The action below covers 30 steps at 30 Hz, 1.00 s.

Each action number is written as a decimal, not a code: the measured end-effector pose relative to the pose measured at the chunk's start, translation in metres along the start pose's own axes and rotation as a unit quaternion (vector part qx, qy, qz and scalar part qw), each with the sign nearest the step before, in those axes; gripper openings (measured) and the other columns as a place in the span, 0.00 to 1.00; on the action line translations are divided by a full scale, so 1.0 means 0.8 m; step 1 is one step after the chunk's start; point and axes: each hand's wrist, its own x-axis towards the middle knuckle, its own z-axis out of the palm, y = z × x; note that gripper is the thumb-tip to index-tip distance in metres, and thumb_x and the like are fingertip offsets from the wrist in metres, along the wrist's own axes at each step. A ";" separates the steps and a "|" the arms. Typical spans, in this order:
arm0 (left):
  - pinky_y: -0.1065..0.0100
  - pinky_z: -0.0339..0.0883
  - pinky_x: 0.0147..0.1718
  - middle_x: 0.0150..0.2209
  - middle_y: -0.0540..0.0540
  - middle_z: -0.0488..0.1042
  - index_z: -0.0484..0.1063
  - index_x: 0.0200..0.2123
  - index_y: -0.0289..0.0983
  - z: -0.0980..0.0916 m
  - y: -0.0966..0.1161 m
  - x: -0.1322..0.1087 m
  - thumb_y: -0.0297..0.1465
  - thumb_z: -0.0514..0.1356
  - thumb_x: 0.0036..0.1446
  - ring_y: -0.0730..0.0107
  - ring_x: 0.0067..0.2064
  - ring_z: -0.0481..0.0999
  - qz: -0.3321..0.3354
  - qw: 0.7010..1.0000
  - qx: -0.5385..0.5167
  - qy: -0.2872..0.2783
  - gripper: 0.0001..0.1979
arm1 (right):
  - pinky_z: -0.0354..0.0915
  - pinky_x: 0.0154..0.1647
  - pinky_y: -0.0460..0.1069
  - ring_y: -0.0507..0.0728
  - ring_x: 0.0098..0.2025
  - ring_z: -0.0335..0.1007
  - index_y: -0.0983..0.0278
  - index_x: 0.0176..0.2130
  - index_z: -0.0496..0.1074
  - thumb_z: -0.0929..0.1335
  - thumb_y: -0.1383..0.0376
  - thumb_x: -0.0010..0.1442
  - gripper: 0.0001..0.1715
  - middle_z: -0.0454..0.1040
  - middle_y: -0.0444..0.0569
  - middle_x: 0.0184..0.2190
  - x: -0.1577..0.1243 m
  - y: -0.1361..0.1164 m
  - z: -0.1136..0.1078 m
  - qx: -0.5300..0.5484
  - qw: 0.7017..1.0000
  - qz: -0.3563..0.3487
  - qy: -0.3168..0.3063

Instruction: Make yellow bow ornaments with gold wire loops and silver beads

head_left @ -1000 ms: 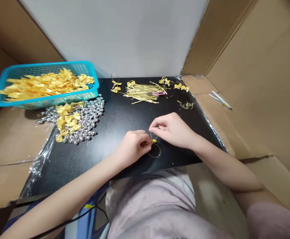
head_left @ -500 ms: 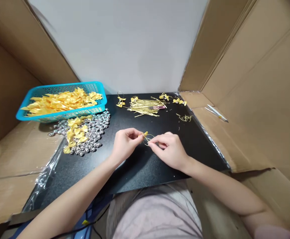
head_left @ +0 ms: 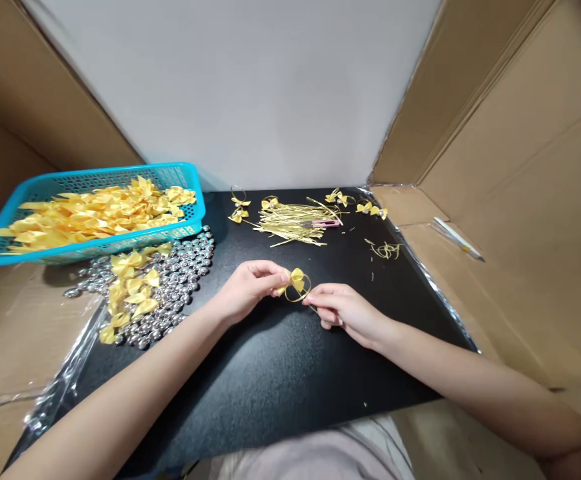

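**Two-handed pinch on a delicate piece: slippage and bending noted as chief risks**

The small yellow satin bow (head_left: 297, 279), with a thin round gold wire ring (head_left: 295, 302), is held above the black counter (head_left: 270, 387), to the right of and nearer the person than the turquoise perforated plastic basket (head_left: 180, 230).

Left hand (head_left: 250, 290): grip closed, thumb and fingers pinching the bow's edge. A yellow patch shows under these fingertips; whether it belongs to a second bow cannot be told.

Right hand (head_left: 350, 313): grip closed in a fingertip pinch at the ring's lower side. A thin strand trails from it; whether that is the ring's own end cannot be told.

Just in front of the basket lie shiny silver beads (head_left: 190, 267), with loose yellow satin bows (head_left: 143, 293) on top. To the basket's right lies a bundle of flat gold strips (head_left: 288, 223), a pink-handled tool (head_left: 328, 223) resting on it; farther right, curled gold offcuts (head_left: 386, 251).

Risks, in this inspector's judgement: the satin may slide if the left pinch slackens; a hard pull by the right could bend the ring out of round or loosen its fastening; a twist could leave the bow crooked. A dropped bead could roll, being round and smooth.
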 end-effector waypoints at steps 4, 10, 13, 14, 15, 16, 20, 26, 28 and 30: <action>0.72 0.60 0.21 0.20 0.50 0.72 0.73 0.18 0.34 -0.002 -0.002 0.020 0.34 0.69 0.38 0.79 0.20 0.63 -0.017 0.999 -0.021 -0.018 0.11 | 0.49 0.21 0.43 0.43 0.15 0.42 0.65 0.28 0.71 0.72 0.59 0.48 0.12 0.54 0.32 0.10 0.010 -0.004 -0.003 0.020 0.998 0.054 0.003; 0.73 0.60 0.22 0.22 0.51 0.74 0.74 0.19 0.35 -0.013 0.001 0.048 0.31 0.68 0.40 0.80 0.21 0.64 -0.008 1.000 -0.030 0.003 0.07 | 0.62 0.28 0.45 0.48 0.29 0.66 0.64 0.37 0.77 0.75 0.59 0.46 0.17 0.75 0.47 0.35 0.016 -0.020 -0.020 0.103 0.985 -0.007 0.139; 0.74 0.61 0.23 0.22 0.49 0.75 0.76 0.20 0.34 -0.016 0.011 0.054 0.28 0.68 0.41 0.78 0.22 0.67 -0.021 0.999 0.000 -0.039 0.04 | 0.64 0.35 0.46 0.49 0.34 0.67 0.61 0.39 0.78 0.75 0.59 0.47 0.17 0.75 0.45 0.35 0.027 -0.045 -0.035 0.032 0.965 -0.137 0.223; 0.74 0.62 0.23 0.21 0.49 0.75 0.77 0.21 0.34 -0.016 0.014 0.056 0.27 0.67 0.42 0.78 0.22 0.68 -0.026 0.997 0.020 -0.069 0.03 | 0.64 0.37 0.47 0.50 0.35 0.68 0.61 0.37 0.79 0.74 0.60 0.48 0.14 0.77 0.46 0.37 0.032 -0.054 -0.037 -0.022 0.962 -0.171 0.212; 0.74 0.62 0.24 0.21 0.50 0.75 0.77 0.21 0.34 -0.015 0.017 0.056 0.27 0.67 0.43 0.78 0.22 0.68 -0.029 0.995 0.034 -0.093 0.03 | 0.65 0.41 0.48 0.51 0.36 0.69 0.62 0.34 0.79 0.74 0.61 0.49 0.11 0.78 0.46 0.37 0.039 -0.061 -0.038 -0.081 0.961 -0.189 0.183; 0.74 0.63 0.24 0.21 0.50 0.75 0.77 0.21 0.34 -0.013 0.018 0.057 0.27 0.66 0.43 0.78 0.22 0.69 -0.030 0.992 0.046 -0.114 0.03 | 0.65 0.44 0.50 0.51 0.37 0.71 0.63 0.33 0.79 0.74 0.62 0.49 0.09 0.79 0.47 0.35 0.046 -0.067 -0.036 -0.126 0.965 -0.183 0.141; 0.74 0.62 0.24 0.19 0.52 0.73 0.75 0.20 0.34 -0.007 0.016 0.058 0.28 0.66 0.45 0.78 0.21 0.67 -0.019 0.988 0.079 -0.132 0.05 | 0.67 0.41 0.52 0.52 0.31 0.72 0.65 0.30 0.78 0.75 0.65 0.46 0.08 0.78 0.44 0.27 0.070 -0.071 -0.025 -0.146 0.984 -0.098 0.008; 0.74 0.62 0.23 0.20 0.51 0.72 0.73 0.22 0.34 -0.009 0.008 0.057 0.30 0.65 0.48 0.77 0.22 0.67 0.018 0.984 0.144 -0.105 0.07 | 0.67 0.43 0.51 0.52 0.35 0.72 0.65 0.30 0.77 0.72 0.63 0.52 0.06 0.77 0.45 0.30 0.082 -0.060 -0.024 -0.151 0.978 -0.142 0.009; 0.74 0.61 0.23 0.20 0.51 0.70 0.73 0.21 0.34 -0.011 0.006 0.057 0.31 0.64 0.48 0.77 0.23 0.66 0.032 0.979 0.177 -0.096 0.08 | 0.66 0.44 0.51 0.52 0.37 0.70 0.64 0.30 0.76 0.69 0.63 0.58 0.08 0.75 0.46 0.32 0.081 -0.061 -0.025 -0.207 0.958 -0.199 -0.017; 0.75 0.59 0.22 0.20 0.52 0.70 0.73 0.21 0.34 -0.014 0.006 0.058 0.31 0.65 0.47 0.77 0.22 0.65 0.036 0.976 0.196 -0.082 0.07 | 0.65 0.43 0.51 0.52 0.37 0.68 0.64 0.29 0.75 0.68 0.64 0.59 0.10 0.72 0.47 0.33 0.077 -0.063 -0.026 -0.270 0.926 -0.258 -0.054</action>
